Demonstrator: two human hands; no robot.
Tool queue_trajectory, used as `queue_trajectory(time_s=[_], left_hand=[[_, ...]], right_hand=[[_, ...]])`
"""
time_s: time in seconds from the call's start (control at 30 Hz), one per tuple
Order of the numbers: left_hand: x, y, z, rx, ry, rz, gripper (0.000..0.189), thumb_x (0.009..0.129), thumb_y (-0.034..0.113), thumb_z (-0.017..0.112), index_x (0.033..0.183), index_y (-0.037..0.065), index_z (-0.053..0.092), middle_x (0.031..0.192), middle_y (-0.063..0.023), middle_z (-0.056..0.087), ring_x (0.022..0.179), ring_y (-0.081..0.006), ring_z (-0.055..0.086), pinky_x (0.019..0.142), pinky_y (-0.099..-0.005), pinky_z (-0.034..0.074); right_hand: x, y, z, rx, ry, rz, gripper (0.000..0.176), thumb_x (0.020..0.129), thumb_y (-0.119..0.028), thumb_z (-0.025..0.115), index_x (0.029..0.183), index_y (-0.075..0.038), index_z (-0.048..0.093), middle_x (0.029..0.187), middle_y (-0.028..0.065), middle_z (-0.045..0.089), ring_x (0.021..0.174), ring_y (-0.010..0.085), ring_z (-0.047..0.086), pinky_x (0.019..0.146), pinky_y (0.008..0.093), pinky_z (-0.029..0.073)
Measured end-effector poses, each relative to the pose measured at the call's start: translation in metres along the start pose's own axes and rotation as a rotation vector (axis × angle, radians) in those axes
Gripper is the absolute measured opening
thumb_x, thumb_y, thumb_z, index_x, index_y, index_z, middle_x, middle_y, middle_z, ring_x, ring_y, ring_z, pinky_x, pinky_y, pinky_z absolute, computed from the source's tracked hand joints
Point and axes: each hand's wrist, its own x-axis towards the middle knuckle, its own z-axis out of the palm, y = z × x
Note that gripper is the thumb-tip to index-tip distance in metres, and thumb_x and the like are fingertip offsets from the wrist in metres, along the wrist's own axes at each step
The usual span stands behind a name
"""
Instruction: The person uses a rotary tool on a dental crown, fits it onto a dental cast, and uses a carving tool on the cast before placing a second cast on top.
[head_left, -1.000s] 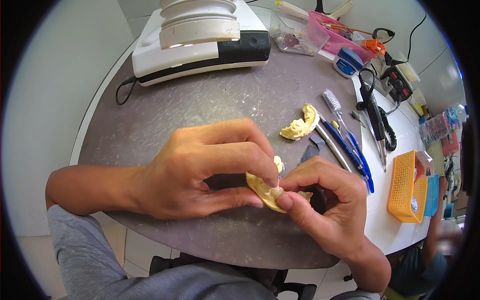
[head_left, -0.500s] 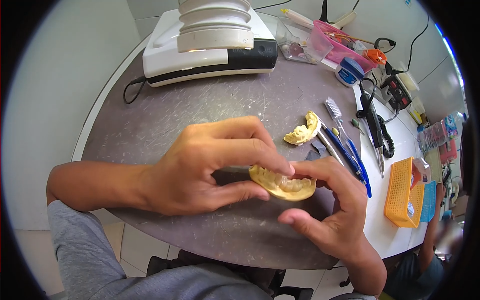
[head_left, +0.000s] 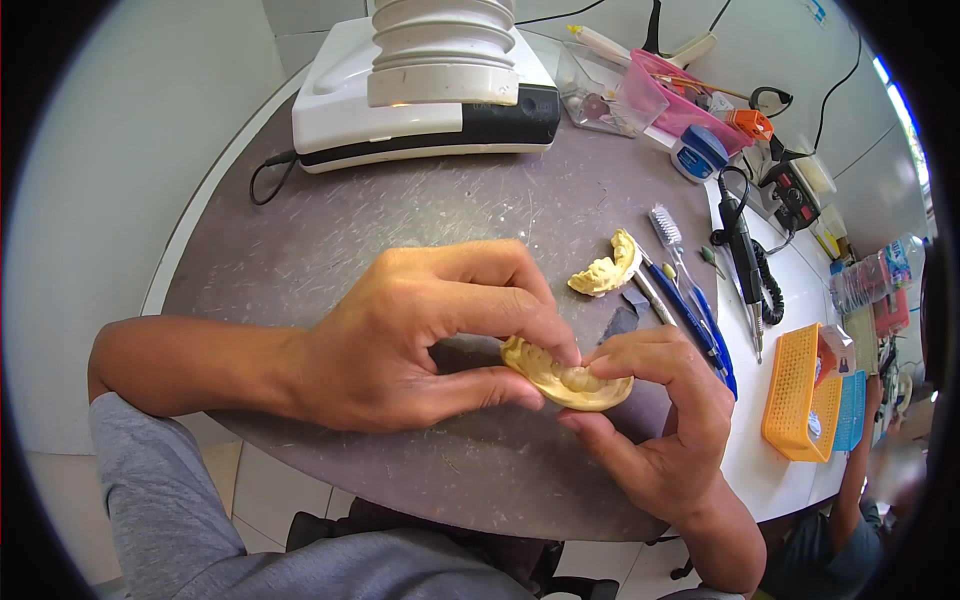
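Between my two hands is a yellow plaster dental model (head_left: 566,388), curved like an arch, held above the brown desk. A translucent piece (head_left: 578,378) lies along its row of teeth, partly covered by my fingers. My left hand (head_left: 430,330) grips the model's left end, thumb at the near edge and fingertips on top. My right hand (head_left: 665,410) closes on the right end, thumb at the near rim and index finger over the teeth. A second yellow plaster model (head_left: 607,268) rests on the desk beyond my right hand.
Right of the second model lie a toothbrush (head_left: 667,228), blue pens (head_left: 690,315) and dark sandpaper-like scraps (head_left: 622,318). A handpiece (head_left: 742,260), a blue-lidded jar (head_left: 699,153) and an orange basket (head_left: 798,405) stand farther right. A white machine (head_left: 385,125) sits behind, under a ribbed hose (head_left: 443,50). Another person's arm (head_left: 858,460) shows at far right.
My right thumb has come in from below to touch the model's near rim, and my right fingers have settled over the teeth. The view has shifted slightly.
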Motion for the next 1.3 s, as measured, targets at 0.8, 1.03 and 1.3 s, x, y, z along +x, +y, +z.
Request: queue_trajectory(time_s=[0.8, 1.03, 1.3], left_hand=[[-0.0029, -0.0006, 0.0009, -0.047, 0.111, 0.035, 0.044, 0.069, 0.014, 0.093, 0.103, -0.001, 0.07, 0.095, -0.0117, 0.072, 0.082, -0.0171, 0.069, 0.071, -0.0267, 0.055], [-0.0025, -0.0007, 0.0006, -0.032, 0.096, 0.065, 0.042, 0.068, 0.015, 0.093, 0.101, 0.0, 0.071, 0.093, -0.0115, 0.072, 0.08, -0.018, 0.07, 0.069, -0.0271, 0.056], [-0.0019, 0.0009, 0.0005, -0.027, 0.094, 0.07, 0.04, 0.068, 0.015, 0.093, 0.099, 0.001, 0.072, 0.09, -0.0119, 0.072, 0.08, -0.0189, 0.07, 0.068, -0.0277, 0.056]], right_hand=[[0.0024, -0.0023, 0.0022, -0.006, -0.009, -0.002, 0.037, 0.074, -0.007, 0.082, 0.106, 0.0, 0.065, 0.102, 0.0192, 0.068, 0.09, 0.0255, 0.068, 0.077, 0.0343, 0.054], [0.0021, -0.0034, 0.0002, -0.018, -0.012, -0.016, 0.035, 0.073, -0.005, 0.082, 0.103, 0.0, 0.066, 0.1, 0.0188, 0.068, 0.087, 0.0254, 0.068, 0.078, 0.0342, 0.054], [0.0046, -0.0057, 0.003, -0.006, 0.051, -0.021, 0.042, 0.069, -0.003, 0.083, 0.109, -0.005, 0.071, 0.097, 0.0119, 0.069, 0.077, 0.0198, 0.07, 0.064, 0.0294, 0.056]])
